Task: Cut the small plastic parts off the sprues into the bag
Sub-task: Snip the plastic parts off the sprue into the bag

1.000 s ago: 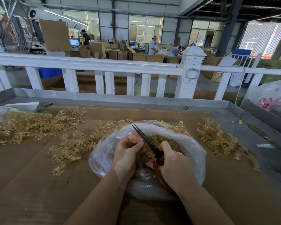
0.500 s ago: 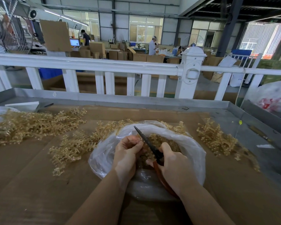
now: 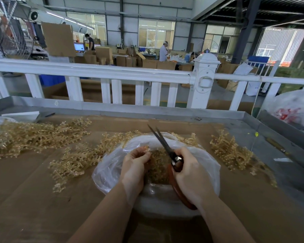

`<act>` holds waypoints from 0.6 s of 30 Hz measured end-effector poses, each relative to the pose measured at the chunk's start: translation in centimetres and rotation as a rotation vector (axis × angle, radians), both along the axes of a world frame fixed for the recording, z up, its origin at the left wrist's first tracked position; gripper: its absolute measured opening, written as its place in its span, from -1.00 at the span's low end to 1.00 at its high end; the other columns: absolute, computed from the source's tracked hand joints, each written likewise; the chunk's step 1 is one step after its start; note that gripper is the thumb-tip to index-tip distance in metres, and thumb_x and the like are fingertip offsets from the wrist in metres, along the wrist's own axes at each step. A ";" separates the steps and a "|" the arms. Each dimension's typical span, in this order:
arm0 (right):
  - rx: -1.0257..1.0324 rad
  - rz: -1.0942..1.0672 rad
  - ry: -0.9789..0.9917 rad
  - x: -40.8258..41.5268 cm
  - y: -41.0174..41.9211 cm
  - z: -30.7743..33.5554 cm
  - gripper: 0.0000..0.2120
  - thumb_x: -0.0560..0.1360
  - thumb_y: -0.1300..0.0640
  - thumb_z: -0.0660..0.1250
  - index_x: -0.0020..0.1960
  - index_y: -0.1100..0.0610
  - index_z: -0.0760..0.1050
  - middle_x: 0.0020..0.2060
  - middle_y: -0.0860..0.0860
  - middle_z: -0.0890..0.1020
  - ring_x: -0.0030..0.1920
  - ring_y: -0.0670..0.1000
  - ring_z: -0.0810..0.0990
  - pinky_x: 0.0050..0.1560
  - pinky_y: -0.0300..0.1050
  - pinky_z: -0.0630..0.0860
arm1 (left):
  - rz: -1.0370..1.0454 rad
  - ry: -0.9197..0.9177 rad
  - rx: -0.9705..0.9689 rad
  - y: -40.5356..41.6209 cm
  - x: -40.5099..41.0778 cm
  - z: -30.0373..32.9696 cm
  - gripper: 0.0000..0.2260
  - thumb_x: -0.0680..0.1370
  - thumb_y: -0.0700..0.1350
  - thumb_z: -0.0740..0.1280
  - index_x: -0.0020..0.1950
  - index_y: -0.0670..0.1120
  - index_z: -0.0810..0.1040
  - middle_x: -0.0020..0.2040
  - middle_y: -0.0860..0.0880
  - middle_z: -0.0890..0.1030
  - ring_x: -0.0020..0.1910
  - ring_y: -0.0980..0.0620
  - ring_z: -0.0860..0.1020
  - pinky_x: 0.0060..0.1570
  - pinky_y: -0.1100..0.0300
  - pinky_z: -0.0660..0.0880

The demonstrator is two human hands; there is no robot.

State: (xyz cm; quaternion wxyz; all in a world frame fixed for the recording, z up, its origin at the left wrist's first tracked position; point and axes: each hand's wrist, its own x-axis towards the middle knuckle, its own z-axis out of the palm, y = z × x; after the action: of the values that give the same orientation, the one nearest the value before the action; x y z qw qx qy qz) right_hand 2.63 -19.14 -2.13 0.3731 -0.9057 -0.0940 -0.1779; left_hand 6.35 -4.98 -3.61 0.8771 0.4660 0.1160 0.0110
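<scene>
Clear plastic, thin and crinkled, makes up the bag (image 3: 112, 174) sitting open on the cardboard-covered table (image 3: 25, 199), with a heap of small amber parts (image 3: 158, 165) lying in its mouth. Both of the person's hands are over that opening. The left hand (image 3: 134, 165) has its fingers curled in, pinching a bit of amber sprue (image 3: 146, 148) at the fingertips. The right hand (image 3: 189, 172) grips the red handles of the scissors (image 3: 167, 148), whose dark blades stand slightly parted and point up and away over the far rim of the bag. Loose amber sprues (image 3: 33, 135) lie in tangled piles on the cardboard to the left, more just beside the bag, and another pile (image 3: 233, 153) to the right. A white railing (image 3: 102, 71) runs behind the table.
</scene>
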 end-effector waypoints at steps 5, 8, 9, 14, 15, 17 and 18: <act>0.189 0.041 0.005 0.6 1.3 1.1 -0.79 0.49 0.06 0.39 0.08 -0.05 0.43 -0.20 -0.14 0.62 -0.11 -0.17 0.59 -0.11 -0.29 0.52 | -0.104 -0.084 -0.001 -0.7 -0.2 1.5 -0.88 0.55 -0.36 0.26 0.00 -0.19 0.53 -0.18 -0.15 0.63 -0.30 -0.03 0.63 -0.36 0.20 0.57; 0.179 0.071 -0.002 0.9 1.9 1.4 -0.78 0.49 0.08 0.40 0.11 0.00 0.47 -0.13 -0.09 0.64 -0.06 -0.13 0.61 -0.02 -0.14 0.55 | -0.244 -0.101 -0.044 -0.9 -0.5 2.0 -0.78 0.61 -0.16 0.23 0.15 -0.24 0.55 0.00 -0.20 0.65 -0.14 -0.06 0.65 -0.17 0.17 0.60; 0.177 0.053 -0.015 0.9 1.9 1.5 -0.80 0.49 0.10 0.38 0.10 0.01 0.48 -0.14 -0.08 0.65 -0.07 -0.10 0.61 -0.02 -0.10 0.56 | -0.266 -0.090 -0.049 -0.8 -0.4 2.1 -0.72 0.61 -0.09 0.22 0.18 -0.24 0.55 0.06 -0.20 0.65 -0.06 -0.07 0.65 -0.10 0.15 0.60; 0.317 0.015 -0.048 1.0 1.3 2.8 -0.82 0.49 0.27 0.35 0.05 0.07 0.48 -0.23 -0.01 0.62 -0.18 0.01 0.61 -0.10 -0.01 0.56 | -0.161 -0.058 -0.072 -0.2 0.0 2.5 -0.85 0.58 -0.18 0.28 0.00 -0.23 0.59 -0.16 -0.11 0.66 -0.23 0.05 0.67 -0.26 0.27 0.60; 0.376 0.052 -0.045 1.0 1.1 3.4 -0.81 0.49 0.30 0.34 0.02 0.07 0.47 -0.27 0.04 0.61 -0.24 0.04 0.61 -0.17 -0.02 0.57 | -0.142 -0.059 -0.068 0.0 0.2 2.4 -0.89 0.56 -0.23 0.29 0.00 -0.23 0.58 -0.22 -0.08 0.65 -0.26 0.07 0.66 -0.25 0.27 0.60; 0.545 0.132 -0.035 0.8 0.9 4.6 -0.77 0.48 0.38 0.33 -0.03 0.07 0.46 -0.36 0.18 0.60 -0.38 0.08 0.60 -0.36 -0.11 0.57 | -0.126 -0.071 -0.083 0.1 0.2 2.2 -0.90 0.54 -0.30 0.29 0.03 -0.25 0.55 -0.26 -0.07 0.64 -0.28 0.08 0.64 -0.12 0.24 0.60; 0.623 0.155 -0.027 0.8 0.8 5.1 -0.75 0.47 0.41 0.33 -0.03 0.08 0.46 -0.39 0.20 0.60 -0.44 0.05 0.58 -0.44 -0.18 0.53 | -0.119 -0.077 -0.093 0.1 0.2 2.2 -0.88 0.53 -0.31 0.30 0.05 -0.25 0.53 -0.23 -0.08 0.63 -0.25 0.08 0.63 -0.01 0.21 0.58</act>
State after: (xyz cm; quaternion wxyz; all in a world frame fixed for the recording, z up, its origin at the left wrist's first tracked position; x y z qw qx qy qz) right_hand 3.46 -18.38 2.92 0.6435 -0.7356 -0.1090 -0.1813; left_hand 6.58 -4.92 -1.44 0.9007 0.4301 0.0546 -0.0288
